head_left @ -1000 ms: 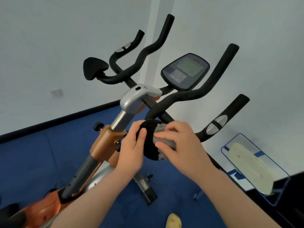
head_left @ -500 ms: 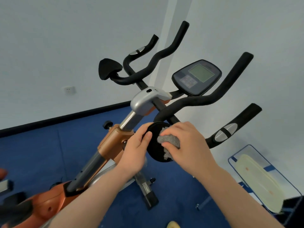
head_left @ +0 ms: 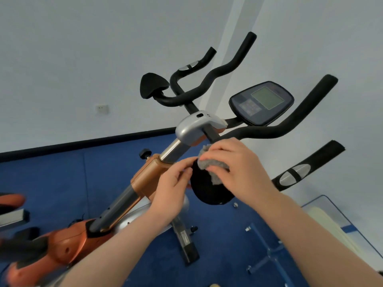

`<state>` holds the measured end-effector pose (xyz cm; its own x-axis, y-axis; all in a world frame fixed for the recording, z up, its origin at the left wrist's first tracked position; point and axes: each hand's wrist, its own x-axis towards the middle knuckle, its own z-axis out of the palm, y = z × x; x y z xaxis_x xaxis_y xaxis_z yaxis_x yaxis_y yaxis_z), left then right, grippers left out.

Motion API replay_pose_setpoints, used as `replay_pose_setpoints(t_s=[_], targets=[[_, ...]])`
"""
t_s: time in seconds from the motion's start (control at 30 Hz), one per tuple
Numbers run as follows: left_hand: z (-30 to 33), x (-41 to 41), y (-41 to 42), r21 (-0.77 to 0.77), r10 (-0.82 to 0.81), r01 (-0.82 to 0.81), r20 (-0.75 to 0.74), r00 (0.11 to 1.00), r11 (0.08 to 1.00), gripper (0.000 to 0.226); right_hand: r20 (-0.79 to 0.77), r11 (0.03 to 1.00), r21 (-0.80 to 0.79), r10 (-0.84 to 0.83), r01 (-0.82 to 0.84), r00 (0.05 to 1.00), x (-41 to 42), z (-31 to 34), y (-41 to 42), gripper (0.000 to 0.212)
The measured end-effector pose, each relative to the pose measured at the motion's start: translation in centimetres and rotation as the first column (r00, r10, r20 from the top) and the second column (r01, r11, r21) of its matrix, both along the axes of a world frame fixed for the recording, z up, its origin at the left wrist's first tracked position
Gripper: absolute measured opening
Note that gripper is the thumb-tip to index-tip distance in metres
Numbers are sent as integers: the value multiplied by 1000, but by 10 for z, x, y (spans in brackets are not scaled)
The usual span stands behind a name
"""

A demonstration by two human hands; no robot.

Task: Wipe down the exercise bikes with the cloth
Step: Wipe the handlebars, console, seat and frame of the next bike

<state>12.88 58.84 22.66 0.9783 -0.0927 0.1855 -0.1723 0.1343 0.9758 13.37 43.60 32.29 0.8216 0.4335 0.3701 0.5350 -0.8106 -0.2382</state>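
An orange and silver exercise bike stands in front of me, with black handlebars and a console on top. Near me is its black elbow pad. My right hand presses a grey cloth onto the top of that pad, fingers curled over the cloth. My left hand steadies the pad's left edge with thumb and fingertips. A second black pad sits on the far side.
Blue floor runs to white walls with a dark skirting. A glass-topped blue-framed table stands at the lower right. Part of another orange bike shows at the left edge. A wall socket is on the left wall.
My right hand has slid the cloth from the pad's face up to its top edge. My view has shifted, so the bike sits further right and lower.
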Motion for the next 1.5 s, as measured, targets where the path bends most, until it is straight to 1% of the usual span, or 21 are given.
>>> replay_pose_setpoints(t_s=[0.07,0.17,0.2,0.3,0.33,0.47,0.53,0.63,0.7,0.77,0.83,0.93,1.0,1.03,1.07,1.17,1.2,1.27,1.33,1.43,1.5], targets=[[-1,0,-1,5,28,-28,1,1000,1000,36,-21,1000,2,-27,27,999,-4,-8,9,23],[-2,-2,0,27,38,-38,-10,999,999,45,-183,984,-146,76,-103,980,-8,-8,-2,23],[-2,-3,1,43,38,-38,-12,999,998,48,-202,979,-160,94,-127,975,-5,-4,-5,24],[-4,-2,0,45,43,-43,-17,999,998,47,-85,999,-19,49,-51,995,3,5,2,24],[-4,-2,0,42,40,-39,-23,999,998,44,-104,1000,3,31,-31,994,2,3,7,24],[-1,-4,6,39,3,-2,-32,999,999,53,-359,986,-125,58,-109,932,-8,-3,1,23],[1,-5,9,41,4,-3,-17,1000,999,49,-424,976,-182,36,-123,905,-4,8,-6,20],[1,-7,5,4,26,-26,-6,1000,1000,39,-309,965,-239,30,-108,950,-2,9,6,21],[-2,-9,2,9,28,-28,-6,1000,1000,39,-244,956,-264,63,-129,968,-15,0,11,19],[-4,-10,0,38,20,-19,-2,1000,999,42,-306,966,-217,67,-138,950,-26,2,-3,20],[-6,-10,0,68,36,-35,-1,999,997,44,-346,984,-152,39,-97,937,-23,10,-22,23],[-6,-14,-8,20,50,-50,6,999,999,46,-280,999,-49,-28,15,960,-14,6,-11,17],[-3,-17,-13,-46,29,-29,11,1000,999,54,-215,996,-69,-74,60,974,-22,-9,4,18],[-2,-17,-13,-56,21,-21,13,1000,998,58,-202,994,-104,-65,45,977,-28,-13,4,18],[-1,-16,-13,-46,23,-22,16,1000,999,60,-237,993,-116,-37,10,971,-32,-11,-3,19],[-5,-9,-8,-32,59,-60,-12,998,998,51,-413,1000,-27,1,-14,911,-23,4,-19,21],[-6,-6,-6,-37,63,-64,-28,998,997,47,-416,1000,-28,-5,-7,909,-16,6,-16,21],[-8,-4,-4,-22,53,-54,-40,998,998,43,-331,996,-88,-58,30,942,-11,0,1,20],[-8,-3,0,15,33,-33,-28,999,999,52,-248,990,-136,-65,32,967,-20,-9,13,18],[-5,0,7,76,-27,28,-15,1000,997,65,-360,990,-107,44,-88,932,-31,0,-9,20],[-4,0,8,74,-38,38,0,999,997,63,-361,997,-62,11,-36,932,-22,10,-22,20]])
